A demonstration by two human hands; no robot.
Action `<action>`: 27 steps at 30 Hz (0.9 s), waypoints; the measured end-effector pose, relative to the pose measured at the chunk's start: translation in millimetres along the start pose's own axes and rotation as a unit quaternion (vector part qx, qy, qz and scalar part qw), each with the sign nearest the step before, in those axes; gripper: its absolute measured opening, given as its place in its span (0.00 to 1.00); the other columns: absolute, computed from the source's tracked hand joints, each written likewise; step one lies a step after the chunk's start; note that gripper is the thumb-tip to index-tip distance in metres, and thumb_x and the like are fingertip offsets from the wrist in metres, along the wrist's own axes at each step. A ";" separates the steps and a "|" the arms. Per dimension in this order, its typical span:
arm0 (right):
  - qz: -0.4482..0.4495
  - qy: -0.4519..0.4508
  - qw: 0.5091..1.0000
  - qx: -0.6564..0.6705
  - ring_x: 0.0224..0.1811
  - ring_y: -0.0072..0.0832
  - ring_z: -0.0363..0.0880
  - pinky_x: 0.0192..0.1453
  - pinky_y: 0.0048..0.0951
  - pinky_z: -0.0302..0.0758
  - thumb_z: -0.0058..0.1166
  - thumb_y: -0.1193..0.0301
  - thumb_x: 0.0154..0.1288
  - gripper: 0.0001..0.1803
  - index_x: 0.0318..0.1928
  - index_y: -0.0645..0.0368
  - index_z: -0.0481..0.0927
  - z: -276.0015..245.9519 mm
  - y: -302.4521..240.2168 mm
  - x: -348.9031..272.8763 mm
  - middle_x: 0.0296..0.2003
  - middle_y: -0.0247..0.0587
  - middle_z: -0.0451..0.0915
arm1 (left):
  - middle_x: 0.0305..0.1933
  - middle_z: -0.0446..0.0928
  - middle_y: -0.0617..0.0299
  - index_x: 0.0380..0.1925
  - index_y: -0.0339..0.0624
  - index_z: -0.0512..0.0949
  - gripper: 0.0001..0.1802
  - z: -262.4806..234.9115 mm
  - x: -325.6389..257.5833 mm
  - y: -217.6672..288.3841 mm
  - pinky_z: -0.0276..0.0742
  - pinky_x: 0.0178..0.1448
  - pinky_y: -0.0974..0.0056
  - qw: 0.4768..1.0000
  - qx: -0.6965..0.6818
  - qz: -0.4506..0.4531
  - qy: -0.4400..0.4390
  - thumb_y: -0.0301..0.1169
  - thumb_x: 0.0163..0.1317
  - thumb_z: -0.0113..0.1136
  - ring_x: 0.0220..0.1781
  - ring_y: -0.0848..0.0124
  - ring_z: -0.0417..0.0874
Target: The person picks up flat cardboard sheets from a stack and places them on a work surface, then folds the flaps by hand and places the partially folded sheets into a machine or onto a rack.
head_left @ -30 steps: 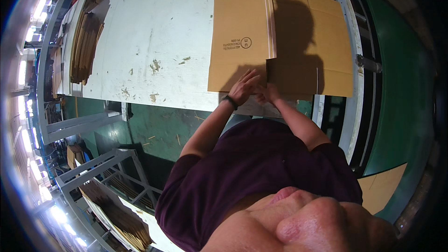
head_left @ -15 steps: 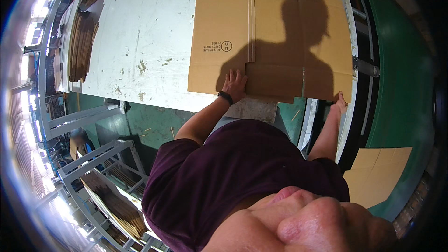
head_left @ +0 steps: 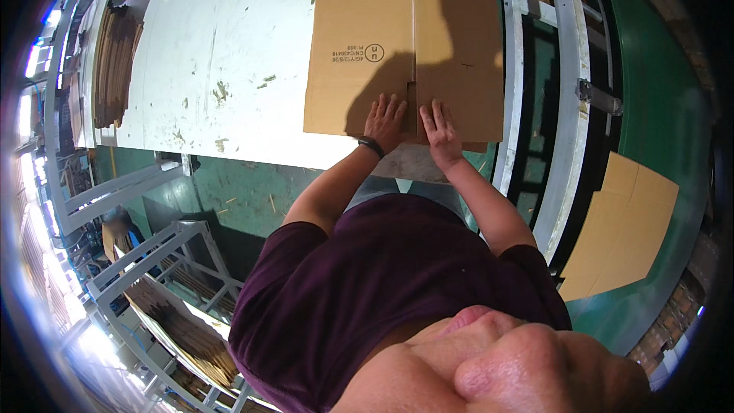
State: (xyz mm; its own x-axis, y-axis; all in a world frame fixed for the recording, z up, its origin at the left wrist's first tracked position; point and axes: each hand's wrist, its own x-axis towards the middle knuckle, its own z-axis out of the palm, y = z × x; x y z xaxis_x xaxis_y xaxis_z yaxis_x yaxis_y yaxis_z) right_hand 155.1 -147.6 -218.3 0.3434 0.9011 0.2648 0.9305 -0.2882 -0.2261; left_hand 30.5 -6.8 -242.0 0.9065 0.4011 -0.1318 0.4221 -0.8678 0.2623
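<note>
A flattened brown cardboard box lies at the far edge of my reach on a white table, its right part folded over so that two panel edges meet along a lengthwise seam. My left hand rests flat on the left panel near the edge closest to me, fingers spread, a dark band on the wrist. Just right of the seam, my right hand presses on the folded panel with two fingers stretched out; its other fingers show less well. The shadow of a head and shoulders falls across the cardboard.
The scuffed white table extends left to a stack of cardboard. A grey metal frame runs along the right. Loose cardboard lies over the green floor. A rack with cardboard stands at lower left.
The cardboard's right panel has been folded over to the left. My right hand has moved left from the far right corner to beside the seam; my left hand stays on the left panel.
</note>
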 end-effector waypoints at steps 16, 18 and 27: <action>0.051 0.044 0.997 0.021 0.63 0.47 0.65 0.67 0.51 0.61 0.47 0.74 0.59 0.18 0.51 0.58 0.75 59.9 -11.4 12.6 0.56 0.50 0.69 | 0.66 0.65 0.48 0.62 0.41 0.64 0.43 -1.3 -0.4 -12.9 0.62 0.69 0.46 0.992 -0.090 0.032 0.077 0.45 0.46 0.68 0.68 0.46 0.64; 0.060 0.039 0.997 0.039 0.63 0.46 0.64 0.67 0.51 0.60 0.47 0.73 0.59 0.18 0.51 0.57 0.75 53.1 -14.4 16.9 0.56 0.49 0.69 | 0.66 0.65 0.47 0.61 0.40 0.65 0.42 5.3 -1.8 -12.3 0.63 0.68 0.46 0.992 -0.083 0.034 0.087 0.44 0.46 0.67 0.67 0.46 0.65; 0.039 0.025 0.998 0.041 0.66 0.46 0.61 0.69 0.49 0.59 0.49 0.74 0.61 0.20 0.56 0.55 0.73 62.5 -7.9 19.1 0.60 0.46 0.65 | 0.65 0.65 0.47 0.60 0.47 0.68 0.37 -0.3 2.6 -12.8 0.67 0.65 0.45 0.993 -0.024 0.057 0.100 0.41 0.47 0.66 0.64 0.44 0.67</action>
State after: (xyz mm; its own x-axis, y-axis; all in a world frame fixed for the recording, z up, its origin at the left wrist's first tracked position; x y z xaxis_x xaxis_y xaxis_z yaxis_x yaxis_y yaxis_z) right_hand 146.2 -107.9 -270.0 0.4216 0.8596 0.2886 0.8879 -0.3268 -0.3237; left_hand 27.5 5.4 -245.4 0.9298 0.3562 0.0923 0.3131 -0.8976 0.3102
